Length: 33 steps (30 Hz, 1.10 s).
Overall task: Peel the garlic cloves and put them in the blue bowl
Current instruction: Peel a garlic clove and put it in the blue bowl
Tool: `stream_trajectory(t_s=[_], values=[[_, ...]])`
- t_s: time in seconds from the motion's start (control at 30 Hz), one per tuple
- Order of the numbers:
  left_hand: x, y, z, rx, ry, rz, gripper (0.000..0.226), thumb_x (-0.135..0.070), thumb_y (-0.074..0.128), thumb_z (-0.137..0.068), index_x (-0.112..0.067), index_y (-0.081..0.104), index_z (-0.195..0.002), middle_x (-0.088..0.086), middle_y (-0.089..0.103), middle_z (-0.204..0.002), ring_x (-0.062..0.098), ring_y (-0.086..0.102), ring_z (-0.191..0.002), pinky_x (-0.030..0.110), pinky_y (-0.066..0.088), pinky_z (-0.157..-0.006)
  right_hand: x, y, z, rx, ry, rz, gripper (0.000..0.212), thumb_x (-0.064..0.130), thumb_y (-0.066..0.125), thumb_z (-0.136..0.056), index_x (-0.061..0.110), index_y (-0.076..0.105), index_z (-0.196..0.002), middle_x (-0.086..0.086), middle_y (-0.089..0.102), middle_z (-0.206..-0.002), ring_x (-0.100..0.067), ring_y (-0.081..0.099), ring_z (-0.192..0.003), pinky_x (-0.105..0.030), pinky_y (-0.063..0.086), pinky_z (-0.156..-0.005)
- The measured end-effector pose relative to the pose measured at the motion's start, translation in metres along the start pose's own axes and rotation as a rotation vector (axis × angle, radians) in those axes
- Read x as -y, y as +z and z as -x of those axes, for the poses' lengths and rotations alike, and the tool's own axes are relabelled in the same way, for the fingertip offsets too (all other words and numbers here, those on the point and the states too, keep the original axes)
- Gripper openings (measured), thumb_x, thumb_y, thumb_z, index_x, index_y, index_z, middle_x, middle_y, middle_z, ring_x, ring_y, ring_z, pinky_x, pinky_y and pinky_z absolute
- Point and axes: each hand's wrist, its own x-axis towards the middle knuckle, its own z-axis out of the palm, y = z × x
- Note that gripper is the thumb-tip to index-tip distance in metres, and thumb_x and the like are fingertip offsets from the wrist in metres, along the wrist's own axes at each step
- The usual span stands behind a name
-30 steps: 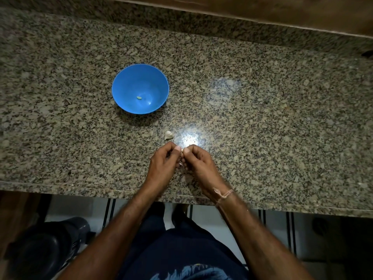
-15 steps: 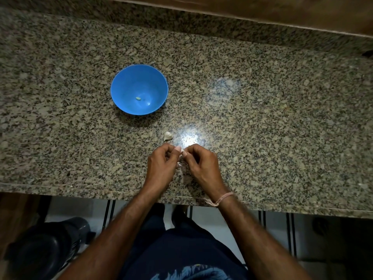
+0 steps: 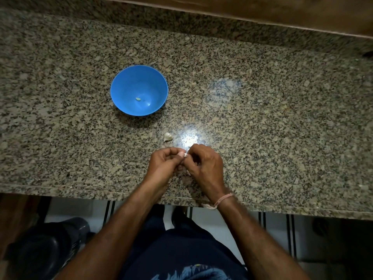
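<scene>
Head view, looking down on a speckled granite countertop (image 3: 262,128). Both hands work close to its near edge, a little left of the middle. The left hand (image 3: 162,165) has its fingers curled, and its thumb and forefinger pinch a small pale garlic clove (image 3: 184,155). The right hand (image 3: 204,165) is curled as well, and its fingertips grip the same clove from the other side. So the clove sits exactly between the two hands, at their far tips. Under the hands a pale scrap (image 3: 188,172) shows; whether it is loose peel I cannot tell. A thin pink thread (image 3: 223,200) goes round the right wrist.

Just beyond the hands, toward the far edge, one unpeeled clove (image 3: 167,136) lies on the stone. It is apart from the fingers and beside a bright glare on the surface. Further on and to the left stands the blue bowl (image 3: 123,85), upright and well apart from the hands. Inside it, near the bottom, lies one peeled clove (image 3: 138,99).

By count: one bowl, two hands and three cloves, which are one in the bowl, one on the countertop and one in the fingers.

Below the near edge are dark blue clothes (image 3: 181,249). At the lower left a black object (image 3: 46,245) stands on the floor, too dark to name.
</scene>
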Motion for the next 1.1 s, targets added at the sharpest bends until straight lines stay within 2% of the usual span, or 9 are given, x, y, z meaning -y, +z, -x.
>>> stream_trajectory(t_s=[0.07, 0.17, 0.33, 0.47, 0.57, 0.63, 0.8, 0.93, 1.1], values=[[-0.002, 0.0, -0.001, 0.042, -0.148, 0.192, 0.015, -0.006, 0.066, -0.098, -0.003, 0.073, -0.111, 0.011, 0.078, -0.103, 0.019, 0.072, -0.089, 0.025, 0.059, -0.072, 0.0, 0.001, -0.001, -0.015, -0.074, 0.097, 0.026, 0.04, 0.051, -0.095, 0.023, 0.054, -0.076, 0.007, 0.053, -0.069, -0.013, 0.05, -0.064, -0.029, 0.045, -0.056], [-0.002, 0.0, -0.003, 0.039, -0.162, 0.223, 0.014, -0.006, 0.062, -0.1, -0.003, 0.072, -0.109, 0.011, 0.077, -0.1, 0.012, 0.069, -0.079, 0.021, 0.057, -0.064, 0.001, 0.001, -0.001, -0.006, -0.035, 0.029, 0.024, 0.035, 0.056, -0.094, 0.02, 0.058, -0.075, 0.005, 0.057, -0.068, -0.012, 0.052, -0.063, -0.028, 0.047, -0.055], [0.002, -0.005, 0.001, -0.04, 0.252, -0.246, 0.014, -0.008, 0.064, -0.1, -0.018, 0.074, -0.101, -0.002, 0.077, -0.1, 0.011, 0.074, -0.096, 0.024, 0.06, -0.08, 0.002, -0.003, -0.002, 0.173, 0.349, -0.412, 0.014, 0.021, 0.071, -0.095, 0.017, 0.068, -0.082, 0.0, 0.069, -0.078, -0.008, 0.061, -0.07, -0.027, 0.055, -0.068], [0.0, -0.003, 0.0, -0.024, 0.088, -0.009, 0.019, -0.001, 0.061, -0.1, -0.013, 0.076, -0.104, 0.007, 0.076, -0.101, 0.011, 0.069, -0.086, 0.02, 0.055, -0.069, 0.003, -0.004, -0.002, 0.093, 0.299, -0.38, 0.014, 0.019, 0.07, -0.094, 0.015, 0.069, -0.081, 0.0, 0.07, -0.077, -0.008, 0.061, -0.069, -0.025, 0.055, -0.065], [0.003, -0.005, -0.004, -0.041, -0.009, 0.094, 0.02, -0.001, 0.062, -0.099, -0.012, 0.075, -0.11, 0.011, 0.074, -0.102, 0.013, 0.066, -0.086, 0.025, 0.054, -0.071, 0.001, -0.004, -0.003, 0.059, 0.237, -0.254, 0.01, 0.017, 0.071, -0.095, 0.017, 0.074, -0.086, 0.005, 0.07, -0.075, -0.003, 0.061, -0.065, -0.013, 0.049, -0.06], [0.005, -0.006, -0.005, -0.054, -0.01, 0.108, 0.019, 0.0, 0.063, -0.098, -0.011, 0.074, -0.11, 0.009, 0.075, -0.099, 0.013, 0.067, -0.086, 0.027, 0.055, -0.075, -0.004, -0.004, -0.003, 0.08, 0.145, -0.095, 0.007, 0.016, 0.071, -0.096, 0.017, 0.078, -0.097, 0.006, 0.073, -0.084, -0.002, 0.064, -0.071, -0.013, 0.052, -0.066], [0.009, -0.005, -0.006, -0.078, 0.03, 0.104, 0.02, 0.004, 0.069, -0.093, -0.009, 0.074, -0.107, 0.009, 0.075, -0.101, 0.018, 0.071, -0.092, 0.026, 0.058, -0.079, -0.007, 0.0, 0.0, 0.054, 0.026, 0.116, 0.031, 0.008, 0.064, -0.099, 0.012, 0.069, -0.129, -0.001, 0.07, -0.11, -0.013, 0.062, -0.097, -0.027, 0.053, -0.087], [0.01, -0.001, -0.003, -0.08, 0.062, 0.123, 0.015, 0.001, 0.071, -0.093, -0.008, 0.074, -0.105, 0.013, 0.077, -0.103, 0.026, 0.074, -0.099, 0.034, 0.06, -0.086, -0.001, 0.0, 0.001, 0.073, 0.251, -0.295, 0.017, 0.014, 0.072, -0.096, 0.015, 0.074, -0.112, 0.004, 0.074, -0.103, -0.006, 0.069, -0.092, -0.02, 0.056, -0.083], [0.008, 0.004, 0.004, -0.115, 0.124, 0.073, 0.01, -0.002, 0.074, -0.091, -0.007, 0.074, -0.1, 0.013, 0.079, -0.096, 0.03, 0.077, -0.096, 0.04, 0.062, -0.088, -0.002, 0.005, 0.003, 0.12, 0.477, -0.722, 0.016, 0.007, 0.074, -0.093, 0.01, 0.078, -0.108, -0.003, 0.079, -0.107, -0.019, 0.074, -0.105, -0.045, 0.06, -0.097]])
